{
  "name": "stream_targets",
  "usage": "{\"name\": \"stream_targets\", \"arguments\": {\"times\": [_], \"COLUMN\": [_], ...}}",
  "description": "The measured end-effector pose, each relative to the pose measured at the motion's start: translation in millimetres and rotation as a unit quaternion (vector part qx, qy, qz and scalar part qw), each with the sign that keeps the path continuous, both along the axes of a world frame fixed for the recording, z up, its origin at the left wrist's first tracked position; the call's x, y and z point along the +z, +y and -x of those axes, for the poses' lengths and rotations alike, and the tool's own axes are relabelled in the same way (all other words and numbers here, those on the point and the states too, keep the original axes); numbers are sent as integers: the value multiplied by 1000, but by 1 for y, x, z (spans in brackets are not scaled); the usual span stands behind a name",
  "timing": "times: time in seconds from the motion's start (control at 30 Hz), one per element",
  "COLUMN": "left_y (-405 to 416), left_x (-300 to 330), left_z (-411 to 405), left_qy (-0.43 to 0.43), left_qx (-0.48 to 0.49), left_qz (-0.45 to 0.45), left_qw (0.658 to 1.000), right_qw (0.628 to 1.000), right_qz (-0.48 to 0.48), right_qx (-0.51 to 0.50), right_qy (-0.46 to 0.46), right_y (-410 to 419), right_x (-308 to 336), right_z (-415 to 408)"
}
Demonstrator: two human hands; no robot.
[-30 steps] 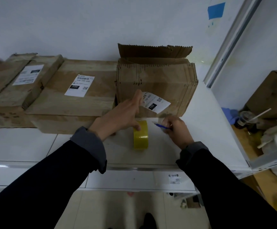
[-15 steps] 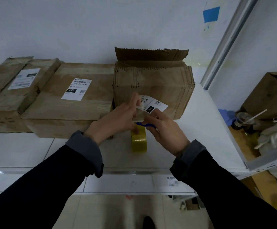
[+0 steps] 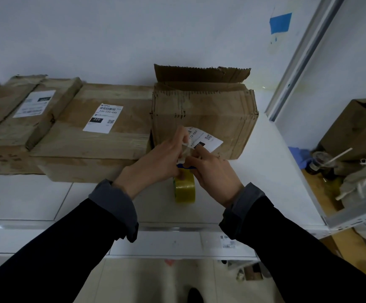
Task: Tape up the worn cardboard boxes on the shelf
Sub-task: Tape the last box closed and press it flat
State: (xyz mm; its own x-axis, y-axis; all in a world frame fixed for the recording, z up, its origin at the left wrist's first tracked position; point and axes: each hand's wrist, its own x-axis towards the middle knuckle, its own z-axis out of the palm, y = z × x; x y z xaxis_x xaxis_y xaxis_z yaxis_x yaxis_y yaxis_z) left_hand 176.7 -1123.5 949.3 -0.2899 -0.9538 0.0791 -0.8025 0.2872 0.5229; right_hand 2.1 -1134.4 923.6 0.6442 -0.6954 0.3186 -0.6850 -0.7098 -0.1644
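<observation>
A worn cardboard box (image 3: 208,110) with an open, torn top flap stands on the white shelf (image 3: 271,171), and a white label (image 3: 210,139) peels off its front. In front of it a yellow tape roll (image 3: 185,190) stands on edge. My left hand (image 3: 155,162) pinches a clear strip of tape (image 3: 185,149) pulled up from the roll. My right hand (image 3: 214,173) meets it just above the roll and grips a small blue cutter (image 3: 186,166) against the strip. The fingertips hide where the strip ends.
Two flatter taped boxes with labels lie to the left (image 3: 94,132) (image 3: 24,112). Right of the shelf's upright post (image 3: 298,62) are another brown box (image 3: 352,132), a cup with a straw (image 3: 322,160) and bags (image 3: 365,184). The floor shows below the shelf edge.
My right hand has moved left with the blue cutter to meet my left hand above the roll. My left hand went from resting by the roll to pinching the raised strip.
</observation>
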Motion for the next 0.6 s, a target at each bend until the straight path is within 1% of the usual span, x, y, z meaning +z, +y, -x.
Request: {"name": "stream_targets", "arguments": {"times": [0.27,0.43,0.6], "left_y": [2,3,6], "left_x": [-3,-4,-4], "left_z": [1,5,5], "left_qy": [-4,-15,-5], "left_qx": [10,17,21], "left_qz": [10,26,25], "left_qw": [1000,999,999], "right_qw": [998,996,995], "right_qz": [31,25,5], "right_qx": [-41,-71,-85], "right_qy": [24,43,54], "right_y": [12,23,34], "right_x": [3,3,11], "right_z": [-6,-11,-10]}}
